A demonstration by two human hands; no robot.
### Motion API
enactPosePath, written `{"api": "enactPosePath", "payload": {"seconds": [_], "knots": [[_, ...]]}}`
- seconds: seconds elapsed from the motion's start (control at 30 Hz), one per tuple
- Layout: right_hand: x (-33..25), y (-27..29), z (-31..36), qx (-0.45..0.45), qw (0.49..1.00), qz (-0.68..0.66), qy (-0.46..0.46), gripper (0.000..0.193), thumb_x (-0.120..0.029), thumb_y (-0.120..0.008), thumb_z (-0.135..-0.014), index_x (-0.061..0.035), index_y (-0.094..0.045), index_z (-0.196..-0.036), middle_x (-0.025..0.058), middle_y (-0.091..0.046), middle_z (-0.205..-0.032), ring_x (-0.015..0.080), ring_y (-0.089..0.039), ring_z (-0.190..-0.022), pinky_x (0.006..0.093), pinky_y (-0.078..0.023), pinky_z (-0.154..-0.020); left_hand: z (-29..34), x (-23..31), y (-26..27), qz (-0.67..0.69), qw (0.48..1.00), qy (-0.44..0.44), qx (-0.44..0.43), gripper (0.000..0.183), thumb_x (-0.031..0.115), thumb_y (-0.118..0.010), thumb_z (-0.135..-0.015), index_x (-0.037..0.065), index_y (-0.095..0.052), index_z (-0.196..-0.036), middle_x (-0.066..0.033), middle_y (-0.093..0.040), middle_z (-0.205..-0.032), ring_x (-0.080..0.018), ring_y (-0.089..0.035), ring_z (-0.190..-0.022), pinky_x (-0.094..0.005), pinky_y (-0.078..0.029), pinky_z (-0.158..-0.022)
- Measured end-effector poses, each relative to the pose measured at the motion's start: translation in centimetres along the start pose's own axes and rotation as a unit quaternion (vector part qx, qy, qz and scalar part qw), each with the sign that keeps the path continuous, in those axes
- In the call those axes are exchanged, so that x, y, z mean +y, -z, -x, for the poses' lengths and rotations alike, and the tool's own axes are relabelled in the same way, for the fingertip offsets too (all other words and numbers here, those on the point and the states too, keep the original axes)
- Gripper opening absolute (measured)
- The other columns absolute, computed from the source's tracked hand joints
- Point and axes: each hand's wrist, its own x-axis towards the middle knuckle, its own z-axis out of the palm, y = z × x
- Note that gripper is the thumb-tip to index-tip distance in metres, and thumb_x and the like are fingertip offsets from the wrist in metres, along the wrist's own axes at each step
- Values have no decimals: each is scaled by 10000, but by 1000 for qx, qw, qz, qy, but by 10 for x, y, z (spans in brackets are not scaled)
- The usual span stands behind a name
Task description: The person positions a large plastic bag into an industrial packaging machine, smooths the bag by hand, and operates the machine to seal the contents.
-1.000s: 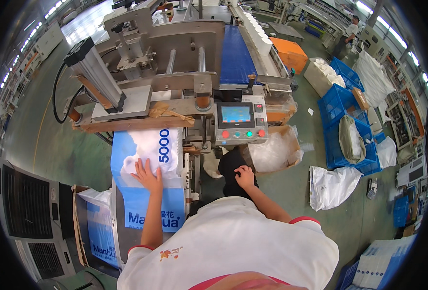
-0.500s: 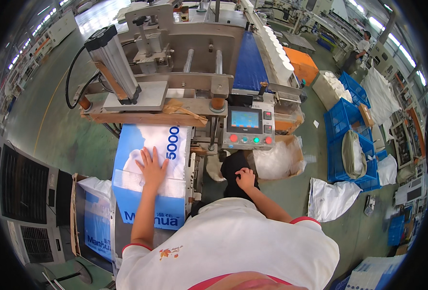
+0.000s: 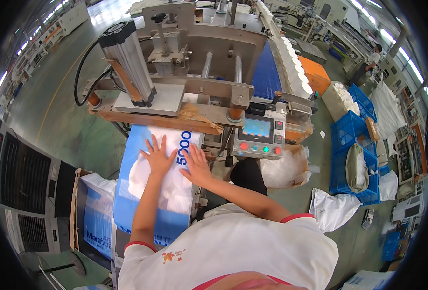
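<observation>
A large blue and white plastic package [image 3: 176, 197] with dark blue print lies on the machine's bed in front of me. Its far end reaches the wooden bar [image 3: 161, 121] of the press. My left hand [image 3: 159, 158] rests flat on the package's white top, fingers spread toward the bar. Beside it, my right hand [image 3: 197, 166] lies on the right part of the package with fingers stretched out. Neither hand grasps anything.
A control panel [image 3: 257, 131] with a screen and coloured buttons stands right of the press. At left, a box [image 3: 76, 212] holds another blue package. White film fills a carton [image 3: 288, 166]; blue crates [image 3: 346, 166] stand farther right.
My right hand has moved from my lap onto the package, beside the left hand. The package's near end has shifted toward me or flattened under my arms; I cannot tell which.
</observation>
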Motion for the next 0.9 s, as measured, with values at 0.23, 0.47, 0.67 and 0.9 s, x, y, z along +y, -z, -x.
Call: {"api": "enactPosePath", "payload": {"seconds": [0.23,0.47,0.67,0.9], "knots": [[-6,-32,-28,-56,995,83,-16,810,-518,-510,-832,41,-286,-1374,326,-156,-1431,432,-85,-1363,547,-48,-1086,-1,-4,-3,10,1000,7,10,719,592,-528,-772,250,-376,-1386,-179,-194,-1483,-467,-102,-1351,-721,-10,-976],[-7,-29,-33,-78,993,88,-23,816,-517,-508,-830,37,-274,-1381,326,-175,-1424,433,-103,-1360,542,-61,-1087,-6,-4,-2,8,1000,6,16,690,577,-531,-773,260,-400,-1372,-184,-197,-1480,-473,-85,-1352,-730,-1,-964],[-6,-27,-37,-79,994,70,-23,816,-504,-520,-826,36,-267,-1384,325,-185,-1420,436,-119,-1355,543,-72,-1084,-10,-2,3,10,1000,4,7,681,566,-535,-772,260,-408,-1366,-188,-194,-1479,-477,-88,-1350,-736,-8,-958],[-3,-25,-41,-79,995,54,-19,818,-496,-540,-818,33,-270,-1381,335,-198,-1407,456,-144,-1340,569,-97,-1067,-15,0,5,2,1000,14,-8,673,557,-548,-768,263,-416,-1360,-190,-193,-1479,-486,-93,-1345,-741,-22,-952]]}}
